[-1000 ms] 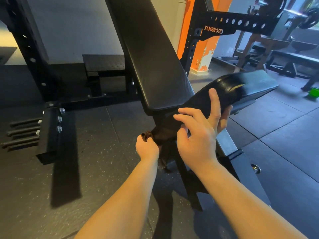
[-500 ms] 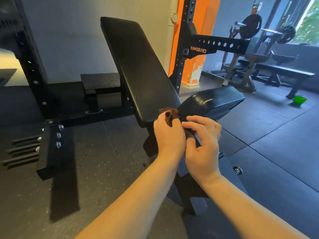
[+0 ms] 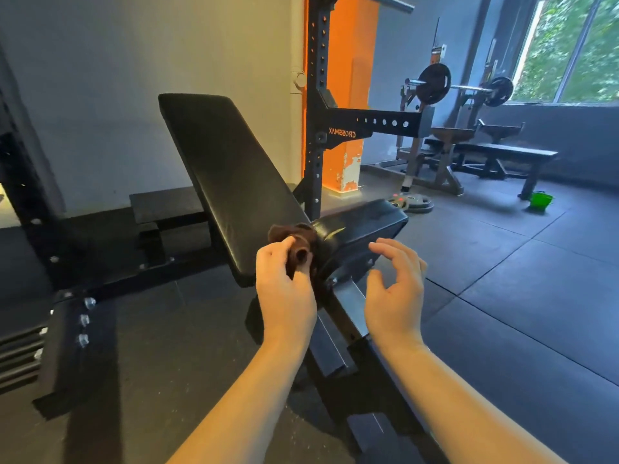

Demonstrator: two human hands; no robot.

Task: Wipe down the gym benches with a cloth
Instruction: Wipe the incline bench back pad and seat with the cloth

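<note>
A black adjustable bench stands in front of me, its backrest (image 3: 227, 182) tilted up to the left and its seat pad (image 3: 361, 226) angled up to the right. My left hand (image 3: 284, 289) grips a bunched brown cloth (image 3: 294, 242) at the gap where the backrest meets the seat. My right hand (image 3: 395, 289) hovers just right of the seat's near end, fingers loosely spread, holding nothing and clear of the pad.
A black rack upright (image 3: 318, 105) and orange pillar (image 3: 345, 95) stand behind the bench. Weight plates (image 3: 412, 204) lie on the floor. A flat bench (image 3: 502, 152) with a loaded barbell (image 3: 435, 83) and a green bucket (image 3: 541, 200) are at far right. A black frame (image 3: 67, 346) lies left.
My left hand rose with the cloth from under the bench up to the backrest-seat gap. My right hand came off the seat pad and cloth and now hovers to the right.
</note>
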